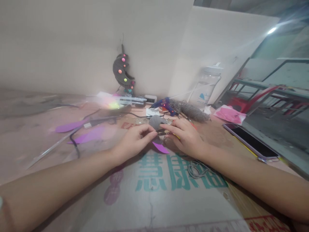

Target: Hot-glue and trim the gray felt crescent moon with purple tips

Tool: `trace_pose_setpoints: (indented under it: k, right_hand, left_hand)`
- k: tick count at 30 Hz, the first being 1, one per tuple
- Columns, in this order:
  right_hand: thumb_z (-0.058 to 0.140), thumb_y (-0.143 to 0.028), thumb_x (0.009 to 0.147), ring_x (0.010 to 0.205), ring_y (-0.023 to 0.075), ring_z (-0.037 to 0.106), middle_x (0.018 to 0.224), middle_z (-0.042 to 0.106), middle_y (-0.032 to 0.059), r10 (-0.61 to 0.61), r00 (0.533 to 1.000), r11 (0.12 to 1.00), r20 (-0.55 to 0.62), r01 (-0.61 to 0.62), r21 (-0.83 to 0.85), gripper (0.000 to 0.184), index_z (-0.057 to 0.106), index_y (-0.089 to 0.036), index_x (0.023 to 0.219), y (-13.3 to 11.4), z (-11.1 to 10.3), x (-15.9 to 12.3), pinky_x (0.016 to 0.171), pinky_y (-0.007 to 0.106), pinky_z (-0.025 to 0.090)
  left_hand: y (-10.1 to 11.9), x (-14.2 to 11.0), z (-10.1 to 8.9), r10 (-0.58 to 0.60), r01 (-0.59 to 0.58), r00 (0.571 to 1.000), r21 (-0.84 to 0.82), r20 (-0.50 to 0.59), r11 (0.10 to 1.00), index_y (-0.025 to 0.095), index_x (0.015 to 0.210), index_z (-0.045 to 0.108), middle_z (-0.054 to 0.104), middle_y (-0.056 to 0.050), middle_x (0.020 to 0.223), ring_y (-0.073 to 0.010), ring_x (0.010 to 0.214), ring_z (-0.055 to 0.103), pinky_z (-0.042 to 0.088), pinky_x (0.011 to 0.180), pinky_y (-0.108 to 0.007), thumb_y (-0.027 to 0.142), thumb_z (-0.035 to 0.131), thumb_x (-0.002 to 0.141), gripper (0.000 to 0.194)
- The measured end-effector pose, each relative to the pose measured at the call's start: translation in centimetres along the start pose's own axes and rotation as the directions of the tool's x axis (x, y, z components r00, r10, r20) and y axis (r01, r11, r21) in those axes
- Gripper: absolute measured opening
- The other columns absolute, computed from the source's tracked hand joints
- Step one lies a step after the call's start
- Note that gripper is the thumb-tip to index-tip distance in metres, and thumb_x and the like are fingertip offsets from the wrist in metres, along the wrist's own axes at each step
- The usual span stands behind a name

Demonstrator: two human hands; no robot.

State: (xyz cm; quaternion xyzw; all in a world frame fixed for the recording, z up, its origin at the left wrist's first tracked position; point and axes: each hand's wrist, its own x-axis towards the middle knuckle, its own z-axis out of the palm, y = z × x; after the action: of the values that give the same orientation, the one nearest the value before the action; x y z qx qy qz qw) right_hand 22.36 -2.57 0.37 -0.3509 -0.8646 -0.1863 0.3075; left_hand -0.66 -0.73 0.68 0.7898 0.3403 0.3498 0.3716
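My left hand (135, 140) pinches a fuzzy grey piece (156, 122) at the middle of the table, fingers pressed together on it. My right hand (185, 135) is closed on a thin dark tool (166, 130), perhaps scissors, its tip against the grey piece. Under the hands lies a purple leaf-shaped cutout (161, 148) on a cardboard sheet (169, 193) with green printed characters.
A blue glue gun (164, 105) and a grey fuzzy strip (190, 111) lie behind the hands. More purple cutouts (79, 130) and a black cable (74, 141) lie left. A phone (251, 141) lies right, a pink bag (229, 114) and water bottle (207, 85) behind it. A dark moon decoration (122, 71) leans on the wall.
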Motion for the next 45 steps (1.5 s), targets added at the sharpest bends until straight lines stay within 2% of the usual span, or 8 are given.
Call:
trace_pose_setpoints:
  k: [7, 11, 14, 19, 28, 34, 38, 45]
  right_hand:
    - [0.058, -0.036, 0.091, 0.089, 0.0231, 0.064, 0.098, 0.07, 0.0094, 0.374, 0.925, 0.864, 0.07, -0.375, 0.338, 0.024, 0.067, -0.018, 0.103, 0.3, -0.2, 0.3, 0.077, 0.037, 0.05]
    - [0.065, -0.041, 0.084, 0.08, 0.0205, 0.065, 0.086, 0.071, 0.0052, 0.548, 0.794, 0.625, 0.262, -0.597, 0.503, 0.024, 0.071, -0.018, 0.085, -0.2, -0.4, 1.0, 0.071, 0.032, 0.05]
    - [0.068, -0.046, 0.08, 0.071, 0.0169, 0.061, 0.079, 0.068, 0.0026, 0.558, 0.744, 0.426, 0.368, -0.637, 0.643, 0.028, 0.068, -0.018, 0.079, -0.9, -0.6, 1.4, 0.065, 0.029, 0.048]
    - [0.075, -0.053, 0.072, 0.04, 0.0093, 0.043, 0.051, 0.051, -0.0063, 0.537, 0.571, 0.019, 0.621, -0.744, 0.668, 0.039, 0.054, -0.02, 0.072, -2.4, -1.1, 1.6, 0.04, 0.023, 0.032]
    - [0.072, -0.052, 0.076, 0.044, 0.0105, 0.046, 0.053, 0.051, -0.0054, 0.673, 0.589, 0.098, 0.447, -0.67, 0.736, 0.036, 0.053, -0.021, 0.073, -2.2, -0.8, 1.2, 0.043, 0.024, 0.036]
    - [0.068, -0.05, 0.08, 0.05, 0.0116, 0.048, 0.059, 0.054, -0.0034, 0.639, 0.641, 0.196, 0.425, -0.67, 0.716, 0.033, 0.055, -0.02, 0.072, -2.5, -1.1, 1.4, 0.048, 0.026, 0.039]
    - [0.066, -0.046, 0.081, 0.055, 0.012, 0.051, 0.061, 0.053, -0.0033, 0.604, 0.696, 0.327, 0.389, -0.661, 0.675, 0.03, 0.056, -0.02, 0.07, -2.4, -1.0, 1.5, 0.055, 0.026, 0.043]
    - [0.054, -0.053, 0.091, 0.078, 0.0171, 0.059, 0.091, 0.063, 0.0049, 0.474, 0.836, 0.561, 0.278, -0.529, 0.636, 0.038, 0.059, -0.018, 0.104, -1.4, -0.6, 0.9, 0.067, 0.029, 0.05]
  left_hand:
    - [0.0, -0.1, -0.3, 0.028, -0.031, 0.996, -0.031, -0.08, 0.999, 0.019, 0.081, 0.058, 0.056, 0.001, 0.074, -0.0157, 0.073, 0.054, 0.042, 0.07, -0.026, 0.04, 0.045, 0.095, 0.028]
    - [0.6, -0.5, -0.4, 0.122, -0.123, 0.992, -0.034, -0.022, 0.992, 0.02, 0.082, 0.059, 0.061, -0.001, 0.081, -0.0163, 0.079, 0.057, 0.044, 0.076, -0.026, 0.035, 0.043, 0.095, 0.026]
    - [0.8, -0.5, -0.3, 0.147, -0.146, 0.988, -0.023, 0.048, 0.989, 0.019, 0.082, 0.062, 0.064, -0.001, 0.082, -0.0152, 0.077, 0.058, 0.045, 0.077, -0.026, 0.033, 0.045, 0.094, 0.025]
    - [0.8, -0.5, 0.0, 0.069, -0.059, 0.993, -0.106, 0.091, 0.993, 0.018, 0.084, 0.066, 0.068, -0.002, 0.082, -0.0162, 0.078, 0.061, 0.047, 0.075, -0.026, 0.036, 0.05, 0.092, 0.026]
    - [-0.3, 0.5, -0.6, -0.074, 0.054, 0.97, -0.092, -0.232, 0.994, 0.018, 0.081, 0.067, 0.07, -0.005, 0.087, -0.0209, 0.09, 0.063, 0.05, 0.082, -0.031, 0.042, 0.056, 0.089, 0.028]
    - [-0.4, 0.4, 0.0, -0.034, 0.018, 0.998, -0.251, -0.056, 0.968, 0.019, 0.115, 0.064, 0.068, -0.008, 0.115, -0.0209, 0.101, 0.062, 0.048, 0.09, -0.033, 0.033, 0.054, 0.089, 0.031]
    - [-0.4, 0.2, 0.4, -0.01, 0.036, 0.992, -0.205, 0.125, 0.978, 0.017, 0.095, 0.068, 0.071, -0.005, 0.092, -0.0207, 0.087, 0.064, 0.05, 0.079, -0.03, 0.042, 0.06, 0.086, 0.028]
    - [0.1, 0.4, 0.1, -0.048, 0.047, 0.999, -0.303, 0.006, 0.952, 0.015, 0.097, 0.066, 0.07, -0.005, 0.094, -0.0197, 0.087, 0.063, 0.049, 0.081, -0.029, 0.042, 0.057, 0.087, 0.029]
